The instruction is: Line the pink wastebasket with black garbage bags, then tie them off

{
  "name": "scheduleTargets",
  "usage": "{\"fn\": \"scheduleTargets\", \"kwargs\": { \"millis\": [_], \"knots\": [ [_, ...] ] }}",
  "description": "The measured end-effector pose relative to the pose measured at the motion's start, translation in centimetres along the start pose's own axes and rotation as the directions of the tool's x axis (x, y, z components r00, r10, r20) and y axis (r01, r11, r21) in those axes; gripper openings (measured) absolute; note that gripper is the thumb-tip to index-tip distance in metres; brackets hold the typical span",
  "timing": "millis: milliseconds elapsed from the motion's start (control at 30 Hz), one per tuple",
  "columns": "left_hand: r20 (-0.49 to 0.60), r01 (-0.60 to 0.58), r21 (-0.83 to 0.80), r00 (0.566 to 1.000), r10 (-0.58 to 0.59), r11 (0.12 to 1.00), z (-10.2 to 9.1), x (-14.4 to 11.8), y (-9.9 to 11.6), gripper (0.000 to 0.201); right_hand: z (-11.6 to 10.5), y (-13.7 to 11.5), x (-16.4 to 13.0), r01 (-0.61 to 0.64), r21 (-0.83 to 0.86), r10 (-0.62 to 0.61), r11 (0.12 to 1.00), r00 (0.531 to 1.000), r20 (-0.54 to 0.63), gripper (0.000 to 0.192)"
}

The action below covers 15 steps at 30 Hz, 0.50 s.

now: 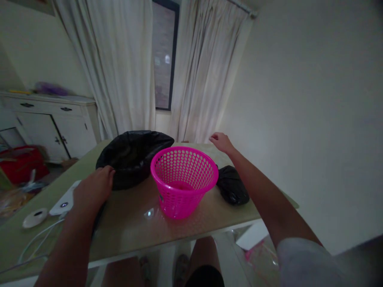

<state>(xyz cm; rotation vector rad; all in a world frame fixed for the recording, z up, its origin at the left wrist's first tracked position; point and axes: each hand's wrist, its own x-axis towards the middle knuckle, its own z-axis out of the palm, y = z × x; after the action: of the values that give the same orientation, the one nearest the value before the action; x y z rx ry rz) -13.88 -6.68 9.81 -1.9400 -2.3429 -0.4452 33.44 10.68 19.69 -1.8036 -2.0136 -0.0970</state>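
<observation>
A black plastic bag (134,155) lies spread with its mouth gaping on the table, left of a pink perforated basket (184,191). My left hand (100,181) pinches the near left edge of this bag. The basket stands upright, and inside it I see only its own pink floor. My right hand (221,141) is raised beyond the basket's right side, fingers curled together, with nothing visible in them. Below that forearm a bunched black plastic bag (233,187) rests on the table, close to the basket's right wall.
The table (128,229) has a glossy cover. At its left are a white power strip (66,199), a round white device (35,218) and white cables (37,241). A white cabinet (50,123) stands far left. A red bag (24,163) sits on the floor.
</observation>
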Motion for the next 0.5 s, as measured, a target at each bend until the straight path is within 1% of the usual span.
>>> {"fn": "scheduleTargets", "kwargs": {
  "millis": [33,67,100,133,167,200,233,267,300,333,367,400,433,467,500],
  "knots": [
    [-0.019,-0.001,-0.01,1.0,0.0,1.0,-0.1,-0.2,0.3,0.052,0.7,2.1,-1.3,-0.059,-0.069,0.065,0.996,0.995,0.077,0.032],
    [-0.07,-0.019,-0.036,0.997,0.017,0.999,-0.2,-0.5,0.9,0.051,1.5,4.1,-2.8,-0.094,-0.105,0.108,0.99,0.984,0.139,0.033],
    [-0.148,-0.053,-0.08,0.988,0.041,0.995,-0.1,-0.7,1.6,0.05,2.5,5.8,-4.4,-0.106,-0.124,0.129,0.987,0.972,0.196,0.034],
    [-0.242,-0.114,-0.144,0.967,0.077,0.983,0.0,-1.0,2.6,0.049,3.5,7.2,-6.2,-0.096,-0.135,0.129,0.986,0.957,0.26,0.036],
    [-0.334,-0.205,-0.218,0.935,0.124,0.954,0.1,-1.4,3.8,0.048,4.6,8.5,-8.0,-0.079,-0.141,0.12,0.987,0.943,0.31,0.04],
    [-0.411,-0.315,-0.287,0.893,0.181,0.905,0.3,-1.9,5.2,0.046,5.7,9.4,-9.9,-0.064,-0.151,0.114,0.986,0.93,0.35,0.05],
    [-0.468,-0.434,-0.342,0.848,0.249,0.834,0.5,-2.4,6.7,0.044,6.8,10.3,-11.8,-0.039,-0.175,0.103,0.984,0.921,0.376,0.065],
    [-0.498,-0.557,-0.364,0.794,0.349,0.746,0.6,-3.1,8.2,0.041,7.8,10.9,-13.4,-0.042,-0.204,0.119,0.978,0.917,0.382,0.078],
    [-0.506,-0.653,-0.363,0.737,0.448,0.664,0.8,-3.7,9.7,0.038,8.5,11.5,-14.9,-0.063,-0.227,0.147,0.972,0.917,0.372,0.08],
    [-0.499,-0.725,-0.351,0.68,0.537,0.592,0.9,-4.3,11.0,0.035,9.0,12.0,-16.0,-0.089,-0.243,0.173,0.966,0.92,0.351,0.075],
    [-0.491,-0.773,-0.338,0.631,0.601,0.536,1.0,-4.9,12.2,0.032,9.1,12.5,-16.7,-0.124,-0.247,0.201,0.961,0.926,0.319,0.065],
    [-0.478,-0.803,-0.327,0.595,0.646,0.498,1.0,-5.3,13.0,0.031,8.8,13.0,-17.0,-0.154,-0.241,0.22,0.958,0.934,0.281,0.056],
    [-0.467,-0.821,-0.321,0.571,0.675,0.473,1.1,-5.6,13.7,0.032,8.2,13.4,-16.9,-0.173,-0.238,0.231,0.956,0.942,0.244,0.052],
    [-0.461,-0.829,-0.318,0.559,0.689,0.46,1.1,-5.7,14.0,0.035,7.1,13.8,-16.4,-0.201,-0.218,0.243,0.955,0.952,0.187,0.051],
    [-0.457,-0.834,-0.316,0.552,0.698,0.452,1.1,-5.7,14.3,0.038,5.8,14.2,-15.6,-0.238,-0.162,0.256,0.958,0.961,0.102,0.051]
  ]
}}
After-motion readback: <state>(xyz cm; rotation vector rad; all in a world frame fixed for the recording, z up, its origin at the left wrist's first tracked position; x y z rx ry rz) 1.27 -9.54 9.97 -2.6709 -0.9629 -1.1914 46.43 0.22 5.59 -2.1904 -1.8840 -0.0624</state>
